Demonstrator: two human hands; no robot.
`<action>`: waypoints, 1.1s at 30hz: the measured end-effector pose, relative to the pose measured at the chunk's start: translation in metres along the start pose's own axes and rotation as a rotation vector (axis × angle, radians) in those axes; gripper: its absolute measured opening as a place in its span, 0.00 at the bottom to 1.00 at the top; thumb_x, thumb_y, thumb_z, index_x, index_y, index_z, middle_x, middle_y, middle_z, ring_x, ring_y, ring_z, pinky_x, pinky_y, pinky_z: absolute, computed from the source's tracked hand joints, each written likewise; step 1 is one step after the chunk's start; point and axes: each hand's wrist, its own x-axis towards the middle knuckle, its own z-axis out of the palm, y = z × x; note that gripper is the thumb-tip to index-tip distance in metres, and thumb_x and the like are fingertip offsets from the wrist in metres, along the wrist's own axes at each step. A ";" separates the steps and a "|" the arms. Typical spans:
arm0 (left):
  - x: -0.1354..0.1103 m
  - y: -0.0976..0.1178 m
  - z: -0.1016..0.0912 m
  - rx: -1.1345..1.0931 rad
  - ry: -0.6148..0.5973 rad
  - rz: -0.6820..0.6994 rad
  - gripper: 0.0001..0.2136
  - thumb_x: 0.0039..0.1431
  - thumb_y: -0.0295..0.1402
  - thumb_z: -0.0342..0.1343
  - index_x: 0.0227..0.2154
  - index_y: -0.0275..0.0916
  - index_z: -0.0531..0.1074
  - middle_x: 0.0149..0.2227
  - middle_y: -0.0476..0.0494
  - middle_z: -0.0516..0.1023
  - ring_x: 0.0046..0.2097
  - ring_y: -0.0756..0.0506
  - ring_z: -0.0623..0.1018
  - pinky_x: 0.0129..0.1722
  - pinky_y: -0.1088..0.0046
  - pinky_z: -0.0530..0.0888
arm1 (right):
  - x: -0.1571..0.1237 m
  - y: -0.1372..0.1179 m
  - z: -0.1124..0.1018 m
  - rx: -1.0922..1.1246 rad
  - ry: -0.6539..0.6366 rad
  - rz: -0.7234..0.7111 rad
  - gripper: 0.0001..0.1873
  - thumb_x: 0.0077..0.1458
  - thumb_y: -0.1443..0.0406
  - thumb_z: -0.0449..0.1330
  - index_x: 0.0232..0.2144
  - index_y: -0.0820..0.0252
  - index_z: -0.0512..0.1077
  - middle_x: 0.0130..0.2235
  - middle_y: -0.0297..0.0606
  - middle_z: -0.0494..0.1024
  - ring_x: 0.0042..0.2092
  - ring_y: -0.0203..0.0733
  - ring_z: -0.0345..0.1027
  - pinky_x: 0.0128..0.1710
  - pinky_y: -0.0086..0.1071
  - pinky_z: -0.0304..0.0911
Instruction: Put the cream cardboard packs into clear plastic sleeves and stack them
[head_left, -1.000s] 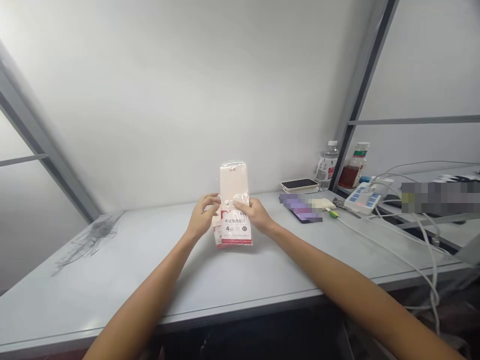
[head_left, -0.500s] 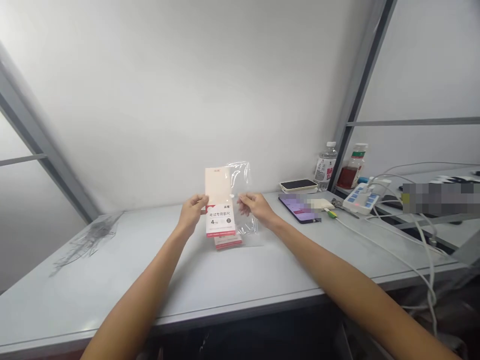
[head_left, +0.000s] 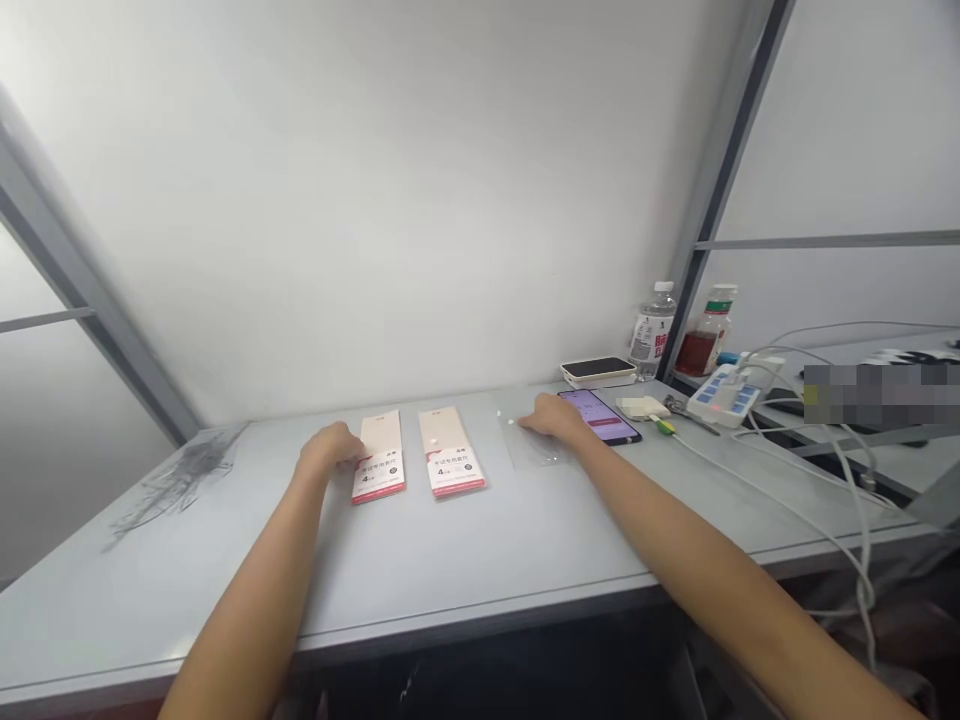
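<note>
Two cream, white and red ruler set packets lie side by side on the desk. My left hand [head_left: 330, 447] has its fingers curled at the left edge of the left ruler set packet [head_left: 380, 470]; part of the fingers is hidden behind it. The right ruler set packet [head_left: 452, 460] lies untouched, with a small white spot on its cream part. Further right, a clear plastic sleeve [head_left: 536, 452] lies on the desk, hard to see against it. My right hand [head_left: 551, 415] is over the sleeve's upper part, its fingers closed on it, just left of the phone.
Beside my right hand lies a phone [head_left: 604, 418] with a lit screen. Behind it are a dark-topped white box [head_left: 598, 372] and a water bottle [head_left: 651, 335]. A power strip [head_left: 724, 395] with white cables stands at right, near a bottle of red liquid [head_left: 701, 340].
The held packet has come down onto the desk to the left, beside the other one. My hands have moved apart, and the clear sleeve now lies on the desk at right.
</note>
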 end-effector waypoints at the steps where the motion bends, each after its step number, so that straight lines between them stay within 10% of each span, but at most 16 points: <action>1: -0.002 0.003 0.001 0.071 -0.018 -0.038 0.10 0.42 0.36 0.54 0.15 0.38 0.62 0.18 0.38 0.71 0.27 0.37 0.75 0.26 0.64 0.67 | -0.001 -0.002 -0.001 -0.036 0.008 0.000 0.15 0.40 0.61 0.64 0.28 0.68 0.70 0.35 0.54 0.74 0.42 0.54 0.69 0.34 0.35 0.57; 8: -0.032 0.059 0.034 0.134 -0.047 0.232 0.21 0.49 0.54 0.43 0.21 0.39 0.64 0.27 0.40 0.74 0.29 0.41 0.74 0.27 0.68 0.65 | -0.019 -0.024 -0.004 -0.151 0.088 -0.145 0.20 0.50 0.57 0.57 0.41 0.66 0.68 0.46 0.54 0.69 0.49 0.54 0.63 0.41 0.38 0.57; 12: -0.046 0.081 0.054 0.217 -0.041 0.366 0.14 0.52 0.43 0.44 0.24 0.38 0.66 0.27 0.39 0.74 0.29 0.43 0.74 0.27 0.70 0.64 | -0.039 -0.046 -0.001 -0.084 0.055 -0.339 0.18 0.55 0.56 0.50 0.42 0.62 0.68 0.43 0.45 0.73 0.45 0.45 0.65 0.40 0.33 0.57; 20: -0.051 0.078 0.047 0.147 0.106 0.470 0.13 0.59 0.35 0.37 0.25 0.40 0.63 0.26 0.43 0.72 0.27 0.45 0.71 0.25 0.71 0.60 | -0.064 -0.065 0.010 0.219 -0.044 -0.360 0.25 0.51 0.47 0.51 0.39 0.61 0.70 0.39 0.43 0.75 0.39 0.45 0.68 0.34 0.33 0.59; 25: -0.059 0.085 0.050 -0.105 0.243 0.653 0.12 0.60 0.37 0.38 0.25 0.41 0.61 0.25 0.46 0.72 0.25 0.47 0.69 0.23 0.73 0.58 | -0.058 -0.064 0.011 0.786 -0.337 -0.370 0.19 0.49 0.51 0.57 0.30 0.62 0.73 0.33 0.42 0.78 0.34 0.44 0.70 0.30 0.32 0.62; 33: -0.067 0.089 0.047 -0.190 0.318 0.525 0.14 0.60 0.45 0.37 0.27 0.42 0.58 0.24 0.47 0.70 0.24 0.47 0.69 0.23 0.73 0.56 | -0.067 -0.073 0.017 0.958 -0.325 -0.462 0.13 0.47 0.57 0.59 0.26 0.64 0.72 0.27 0.37 0.75 0.29 0.40 0.68 0.27 0.31 0.61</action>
